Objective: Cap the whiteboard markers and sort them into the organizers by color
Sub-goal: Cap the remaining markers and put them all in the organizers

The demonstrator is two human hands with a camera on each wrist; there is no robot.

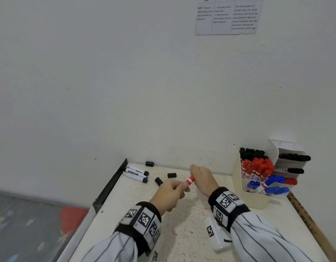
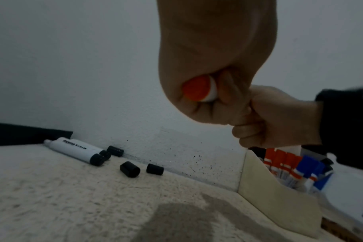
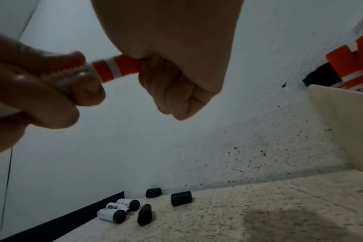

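A red marker [image 1: 189, 180] is held above the surface [image 1: 182, 233] — barrel gripped by the left hand [image 1: 168, 194], cap end enclosed by the right hand [image 1: 203, 178]. If pressed off-axis, the cap may be left unseated — ink could dry.

I see white sleeves [image 1: 261, 241] with thin dark pinstripes on both my arms. Each wrist wears a black band [image 1: 144, 220] carrying white blocks printed with black square-pattern markers; the right band [image 1: 226, 204] matches the left.
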